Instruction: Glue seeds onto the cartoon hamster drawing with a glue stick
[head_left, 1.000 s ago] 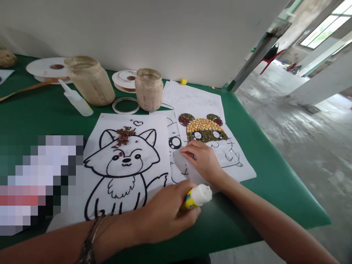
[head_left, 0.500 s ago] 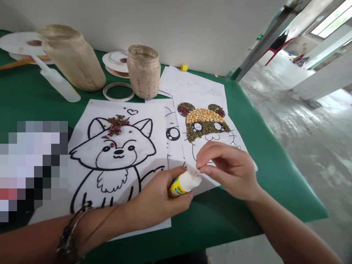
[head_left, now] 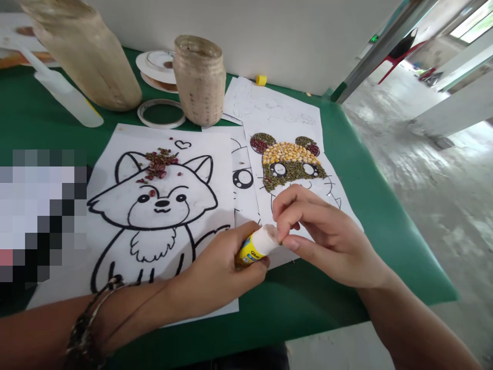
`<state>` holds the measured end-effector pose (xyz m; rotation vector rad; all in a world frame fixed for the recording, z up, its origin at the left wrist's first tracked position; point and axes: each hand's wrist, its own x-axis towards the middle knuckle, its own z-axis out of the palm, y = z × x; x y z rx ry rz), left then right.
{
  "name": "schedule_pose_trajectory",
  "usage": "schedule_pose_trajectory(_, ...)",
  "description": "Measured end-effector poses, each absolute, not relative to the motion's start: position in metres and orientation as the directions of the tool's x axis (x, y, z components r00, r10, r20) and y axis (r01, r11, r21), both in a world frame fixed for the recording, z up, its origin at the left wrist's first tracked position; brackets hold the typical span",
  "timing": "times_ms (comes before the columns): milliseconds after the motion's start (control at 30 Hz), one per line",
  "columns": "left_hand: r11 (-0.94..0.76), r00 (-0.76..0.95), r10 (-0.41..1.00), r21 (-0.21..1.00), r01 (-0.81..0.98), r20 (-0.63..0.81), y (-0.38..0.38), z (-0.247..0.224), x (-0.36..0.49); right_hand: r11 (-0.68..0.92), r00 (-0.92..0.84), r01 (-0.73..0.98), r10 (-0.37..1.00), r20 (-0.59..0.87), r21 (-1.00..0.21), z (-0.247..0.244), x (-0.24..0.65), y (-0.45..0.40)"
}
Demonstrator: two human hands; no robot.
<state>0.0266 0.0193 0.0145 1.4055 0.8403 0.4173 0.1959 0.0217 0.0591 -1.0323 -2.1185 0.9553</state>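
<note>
My left hand (head_left: 227,267) is wrapped round a yellow glue stick (head_left: 258,244) with a white top, tilted up to the right. Right beside that top, my right hand (head_left: 327,234) pinches something tiny, too small to make out. Under my left arm lies a fox drawing (head_left: 154,221), with a heap of red and green beans (head_left: 159,163) on its forehead. A hamster drawing (head_left: 295,177) lies beyond my right hand; yellow corn kernels (head_left: 290,152) cover the top of its head, and green beans fill the band round its eyes.
Two beige jars (head_left: 202,82) (head_left: 92,61) stand at the back, near a tape roll (head_left: 162,113), a white spool (head_left: 156,67) and a white squeeze bottle (head_left: 69,97). A yellow cap (head_left: 261,80) lies by the wall. The green table (head_left: 400,231) ends at the right.
The camera view has shifted a little, so the things on the table appear higher. My right hand's fingertips remain pinched beside the glue stick, with its other fingers slightly more spread.
</note>
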Motion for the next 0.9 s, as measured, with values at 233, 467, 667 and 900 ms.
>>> schedule_pose_trajectory(233,0.171,0.668,0.69,0.959,0.224,-0.279,0.02,0.016,0.026,0.399,-0.47,0.346,0.857,0.211,-0.849,0.052,0.195,0.022)
schedule_pose_trajectory(467,0.168,0.657,0.703,0.961,0.22,-0.273,0.02,0.016,0.025,0.638,-0.483,0.408,0.758,0.438,-0.653,0.055,0.197,0.021)
schedule_pose_trajectory(667,0.211,0.648,0.713,0.963,0.169,-0.27,0.02,0.015,0.026,0.67,-0.483,0.522,0.743,0.464,-0.528,0.056,0.195,0.02)
schedule_pose_trajectory(900,0.218,0.614,0.755,0.971,0.096,-0.231,0.017,0.004,0.027,0.649,-0.423,0.572,0.757,0.497,-0.502,0.049,0.19,0.019)
